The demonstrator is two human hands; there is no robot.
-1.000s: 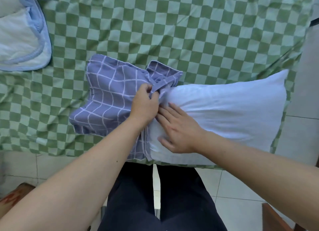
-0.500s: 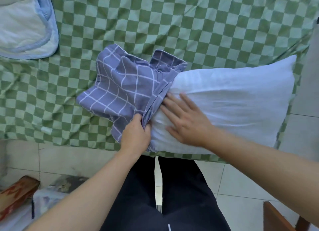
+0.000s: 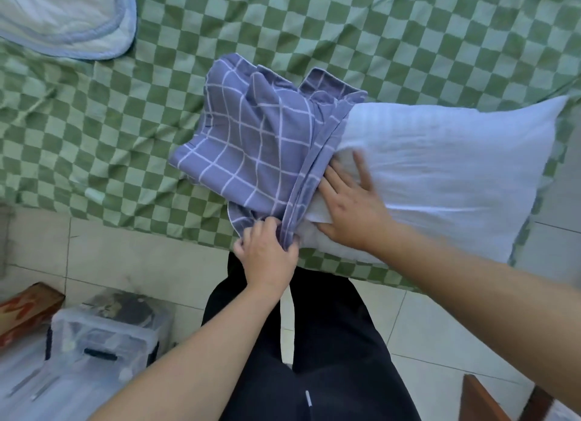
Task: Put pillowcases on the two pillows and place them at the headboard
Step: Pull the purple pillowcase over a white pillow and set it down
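Your left hand (image 3: 268,257) pinches the pillowcase (image 3: 251,150) hem at the bed's (image 3: 408,43) near edge, holding the mouth open; your right hand (image 3: 349,207), fingers spread, presses 1 pillow (image 3: 440,169) steady.

Matt woven cloth pillowcase (image 3: 251,150); soft white fabric pillow (image 3: 440,169).
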